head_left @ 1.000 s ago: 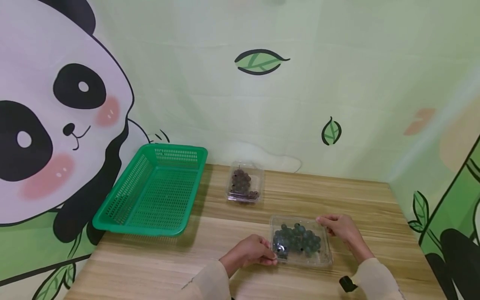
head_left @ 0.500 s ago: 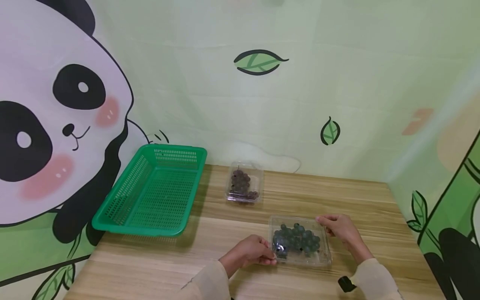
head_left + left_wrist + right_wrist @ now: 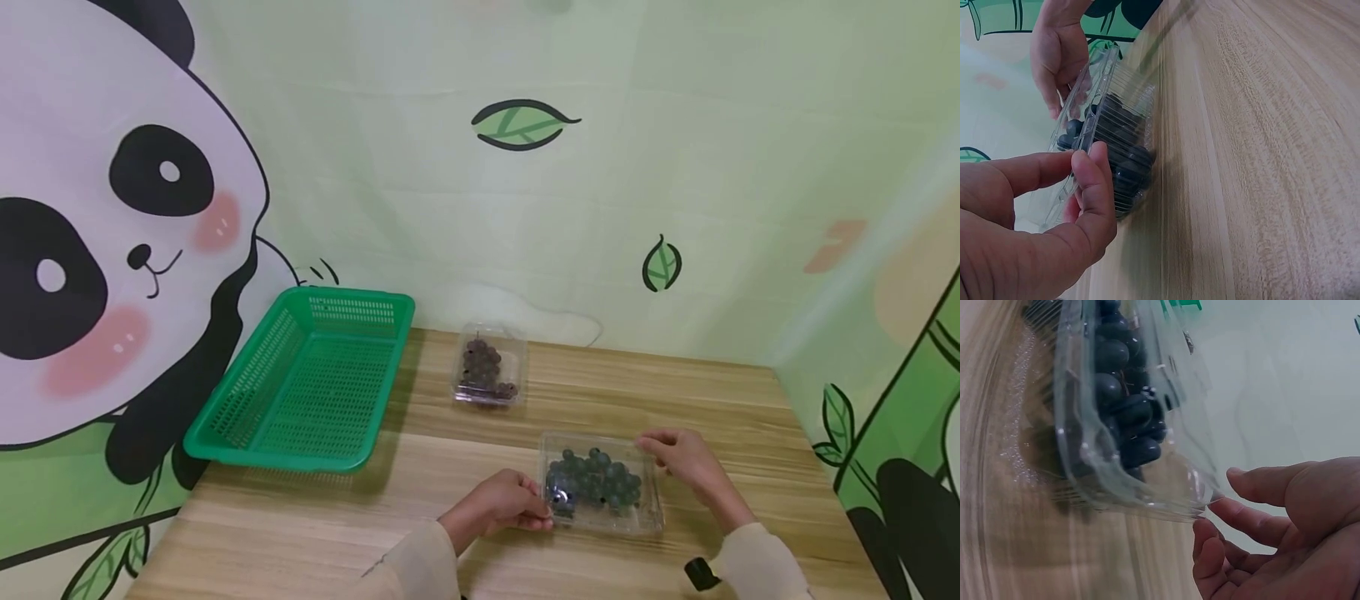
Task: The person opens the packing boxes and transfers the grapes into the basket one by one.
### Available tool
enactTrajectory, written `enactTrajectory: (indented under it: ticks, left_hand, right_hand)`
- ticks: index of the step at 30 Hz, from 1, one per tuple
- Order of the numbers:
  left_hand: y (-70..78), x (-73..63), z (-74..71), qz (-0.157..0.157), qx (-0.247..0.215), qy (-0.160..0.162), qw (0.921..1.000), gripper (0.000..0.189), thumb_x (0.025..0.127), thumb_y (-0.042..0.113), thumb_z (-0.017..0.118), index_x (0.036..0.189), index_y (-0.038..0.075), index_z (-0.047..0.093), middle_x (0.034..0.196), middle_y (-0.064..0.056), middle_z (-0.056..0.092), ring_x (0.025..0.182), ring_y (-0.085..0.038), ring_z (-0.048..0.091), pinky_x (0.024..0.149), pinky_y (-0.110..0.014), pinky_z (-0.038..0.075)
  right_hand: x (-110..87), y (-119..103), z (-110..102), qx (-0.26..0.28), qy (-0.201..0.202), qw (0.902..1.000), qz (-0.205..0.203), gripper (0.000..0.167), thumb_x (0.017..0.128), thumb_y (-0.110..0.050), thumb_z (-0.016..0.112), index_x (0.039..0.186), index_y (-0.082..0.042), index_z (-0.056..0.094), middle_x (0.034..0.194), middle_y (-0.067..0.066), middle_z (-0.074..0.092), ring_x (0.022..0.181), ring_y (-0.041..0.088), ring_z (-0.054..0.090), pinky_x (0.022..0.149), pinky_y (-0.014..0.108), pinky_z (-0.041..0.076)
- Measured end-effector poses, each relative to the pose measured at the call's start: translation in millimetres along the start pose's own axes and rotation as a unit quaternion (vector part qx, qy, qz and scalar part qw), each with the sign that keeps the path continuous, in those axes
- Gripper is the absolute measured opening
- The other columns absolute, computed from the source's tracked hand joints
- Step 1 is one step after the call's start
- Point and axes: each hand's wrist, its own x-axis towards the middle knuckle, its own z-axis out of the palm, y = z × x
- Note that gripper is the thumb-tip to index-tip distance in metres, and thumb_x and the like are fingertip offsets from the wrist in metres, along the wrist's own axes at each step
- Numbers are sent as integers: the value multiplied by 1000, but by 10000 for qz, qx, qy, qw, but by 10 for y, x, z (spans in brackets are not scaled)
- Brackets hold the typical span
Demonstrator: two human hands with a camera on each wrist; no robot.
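A lidded clear plastic clamshell box (image 3: 645,522) holds a bunch of dark blue-green grapes (image 3: 592,479) at the table's front right. My left hand (image 3: 502,504) pinches the rim at the box's near left corner, thumb and finger meeting on the edge in the left wrist view. At the far right corner is my right hand (image 3: 684,457). In the right wrist view its thumb (image 3: 1257,484) stands apart from the lid, while the index fingertip is right at the corner of the rim and the other fingers bend loosely below.
A second clear plastic box (image 3: 513,358) with reddish-purple grapes (image 3: 482,364) stands farther back, near the wall. To the left is a green perforated plastic basket (image 3: 408,321). The wooden tabletop (image 3: 450,450) meets a wall covering (image 3: 420,167) printed with a panda and leaves.
My right hand has shifted slightly right, its fingertips easing off the far corner of the box. The left hand and both boxes stay in place.
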Motion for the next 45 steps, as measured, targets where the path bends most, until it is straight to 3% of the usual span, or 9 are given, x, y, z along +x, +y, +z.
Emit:
enactTrajectory:
  ticks: [5,11,23,27,33,38,45]
  left_hand:
    - [14,-14,-6,-15,-44,-32,10000,27,91,-17,62,84,6,50,72,-10,66,66,-16,68,64,-23,58]
    - [24,-17,-15,-53,-81,-68,9999,25,92,-17,62,87,5,50,74,-11,67,67,-16,68,66,-25,59]
    - [-15,-23,-48,-81,-52,84,9999,23,91,-16,64,92,3,52,77,-12,67,68,-18,70,65,-25,60]
    - [-6,-11,-11,-78,-42,46,10000,24,91,-16,64,90,4,52,76,-12,68,67,-17,69,64,-24,59]
    - [1,11,1,-118,-20,58,9999,24,92,-16,64,90,4,52,77,-12,67,67,-17,69,63,-24,58]
    - [-14,20,0,-143,-31,82,9999,24,92,-16,64,90,4,51,77,-12,67,67,-17,69,64,-24,59]
    - [-15,2,10,-71,-2,88,9999,23,91,-16,64,91,3,51,76,-12,67,67,-17,69,63,-22,58]
  right_hand:
    - [-56,-53,-61,-147,0,9996,-245,41,108,-21,56,134,11,60,123,26,66,104,36,64,83,48,56]
    - [-109,-116,-87,-399,-14,9978,-537,38,108,-16,56,133,13,59,129,30,63,114,42,63,91,54,55]
    - [-193,-292,86,-1195,419,9795,-1567,24,101,-7,66,118,9,70,109,20,72,98,35,67,82,50,57]
    - [-276,-357,120,-1361,499,9738,-1754,21,99,-6,68,114,8,72,102,14,73,91,29,67,74,42,57]
    - [-365,-457,188,-1296,363,9753,-1749,21,98,-4,68,115,8,72,100,12,72,88,25,65,66,31,54]
    - [-433,-529,247,-1268,324,9772,-1673,22,98,-6,69,115,7,72,103,12,71,90,24,65,69,32,54]
    - [-510,-599,347,-1361,471,9693,-1995,19,95,-4,73,112,5,74,106,15,72,91,24,66,69,33,54]
